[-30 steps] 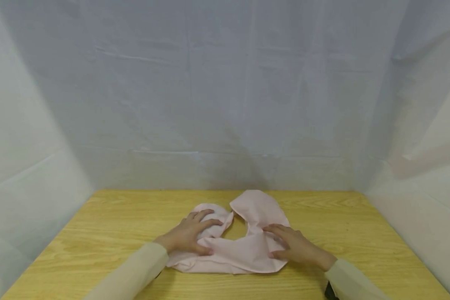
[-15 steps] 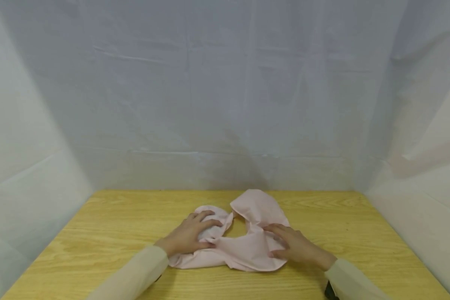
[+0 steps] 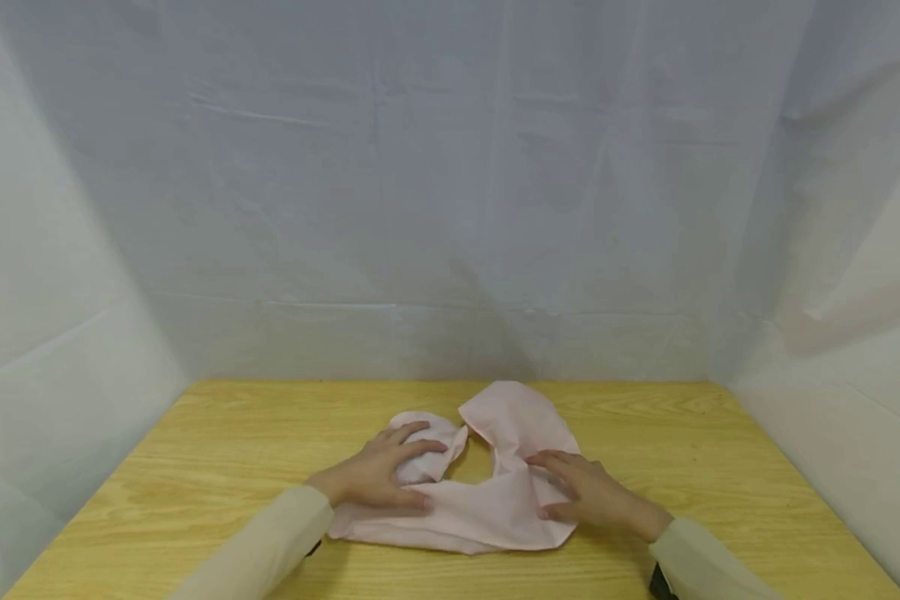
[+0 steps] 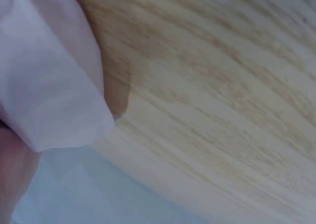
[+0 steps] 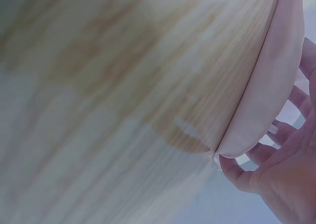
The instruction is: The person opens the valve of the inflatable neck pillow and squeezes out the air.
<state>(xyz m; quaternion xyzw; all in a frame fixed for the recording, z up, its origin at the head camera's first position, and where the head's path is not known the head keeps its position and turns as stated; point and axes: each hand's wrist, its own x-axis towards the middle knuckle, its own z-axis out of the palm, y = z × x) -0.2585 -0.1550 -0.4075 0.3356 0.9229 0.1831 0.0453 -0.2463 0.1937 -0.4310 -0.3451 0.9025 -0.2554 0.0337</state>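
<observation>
A pink cloth piece (image 3: 487,508), shaped like a U with a gap at its far side, lies on the wooden table. My left hand (image 3: 375,475) rests on its left arm, fingers spread over a rumpled, folded-over part and the thumb on the nearer stretch. In the left wrist view, a fold of the pink cloth (image 4: 54,81) covers much of that hand. My right hand (image 3: 592,496) rests on the cloth's right side, thumb and fingers apart. The right wrist view shows the bent fingers (image 5: 281,135) with their tips at the cloth's edge (image 5: 261,95).
The wooden table (image 3: 217,450) narrows toward the far edge. A pale sheet (image 3: 435,208) hangs behind it, with more sheeting along both sides. Under the right cuff shows a small dark object (image 3: 661,581).
The cloth's front left edge bunched up under my left thumb half a second ago and now lies smoother, spread closer to me. My right hand has stayed in place.
</observation>
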